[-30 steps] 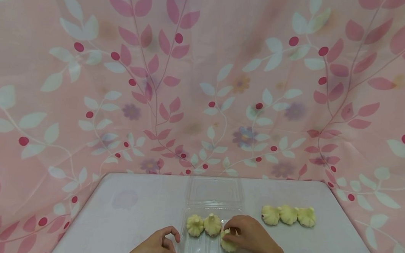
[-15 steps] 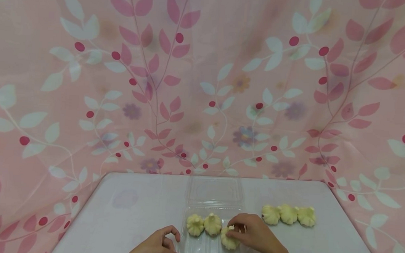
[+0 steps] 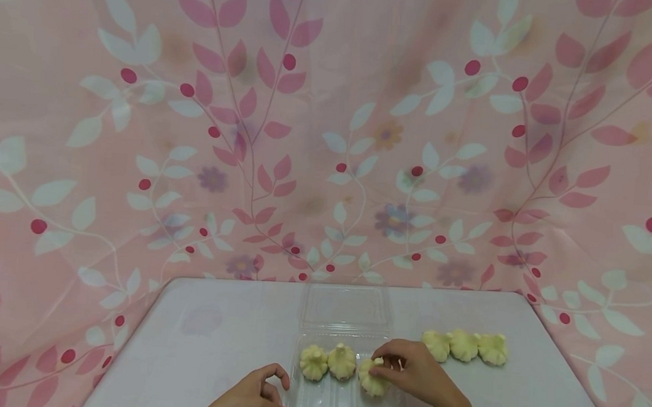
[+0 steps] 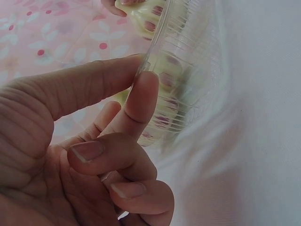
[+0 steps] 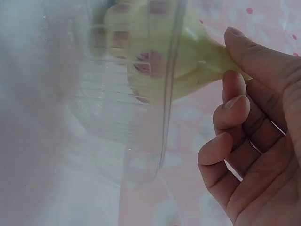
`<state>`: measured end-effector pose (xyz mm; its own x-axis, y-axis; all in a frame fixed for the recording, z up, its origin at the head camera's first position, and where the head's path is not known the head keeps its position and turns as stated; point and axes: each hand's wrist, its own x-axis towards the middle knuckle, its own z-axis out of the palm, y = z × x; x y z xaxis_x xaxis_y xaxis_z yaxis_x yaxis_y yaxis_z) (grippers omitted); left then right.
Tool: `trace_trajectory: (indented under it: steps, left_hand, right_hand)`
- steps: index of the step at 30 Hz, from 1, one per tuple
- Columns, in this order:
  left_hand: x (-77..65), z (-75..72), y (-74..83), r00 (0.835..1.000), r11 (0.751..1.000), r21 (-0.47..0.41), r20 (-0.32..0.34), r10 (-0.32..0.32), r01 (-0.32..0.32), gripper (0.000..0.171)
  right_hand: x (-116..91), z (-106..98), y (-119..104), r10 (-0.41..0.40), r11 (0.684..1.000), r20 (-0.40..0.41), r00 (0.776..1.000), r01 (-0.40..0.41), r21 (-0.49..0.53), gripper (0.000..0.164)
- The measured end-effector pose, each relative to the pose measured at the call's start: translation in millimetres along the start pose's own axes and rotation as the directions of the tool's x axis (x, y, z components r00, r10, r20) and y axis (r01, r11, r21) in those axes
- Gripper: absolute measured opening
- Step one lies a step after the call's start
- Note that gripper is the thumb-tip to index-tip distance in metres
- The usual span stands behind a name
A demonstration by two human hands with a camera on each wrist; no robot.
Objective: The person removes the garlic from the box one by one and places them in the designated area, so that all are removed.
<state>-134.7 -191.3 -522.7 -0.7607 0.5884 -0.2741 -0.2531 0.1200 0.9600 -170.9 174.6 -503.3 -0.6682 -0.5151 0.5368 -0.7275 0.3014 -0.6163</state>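
In the head view, an open clear plastic clamshell box (image 3: 315,406) lies on the table with two pale yellow garlic bulbs, a left one (image 3: 314,363) and a right one (image 3: 342,362), side by side in its far part. My right hand (image 3: 419,374) pinches the stem of a third garlic bulb (image 3: 372,385) between thumb and fingertips, over the box's right side. The right wrist view shows this bulb (image 5: 188,56) bottom-down at the box wall, purplish patches on its underside. My left hand (image 3: 252,393) pinches the box's left rim (image 4: 157,40) between thumb and finger, other fingers loosely bent.
Three more garlic bulbs (image 3: 465,346) stand in a touching row on the right of the white table (image 3: 231,321). The transparent lid (image 3: 345,306) lies folded back behind the box. A pink leaf-patterned cloth (image 3: 318,135) hangs behind the table.
The right hand has shifted slightly right and away from me, taking the garlic bulb along toward the box's far right corner. The left hand stays on the rim.
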Motion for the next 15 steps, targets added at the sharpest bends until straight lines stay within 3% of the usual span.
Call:
trace_trajectory:
  steps: [5,15]
  left_hand:
    - [0.3,0.3,-0.3,1.000,1.000,0.011,-0.013,-0.007,0.007,0.032]
    - [-0.3,1.0,0.3,0.999,0.999,0.028,-0.034,-0.014,0.015,0.033]
  right_hand:
    - [-0.4,-4.1,-0.6,-0.030,0.999,-0.045,0.999,0.030,0.010,0.017]
    - [-2.5,-14.2,-2.4,0.054,0.998,-0.087,0.995,-0.050,0.050,0.017]
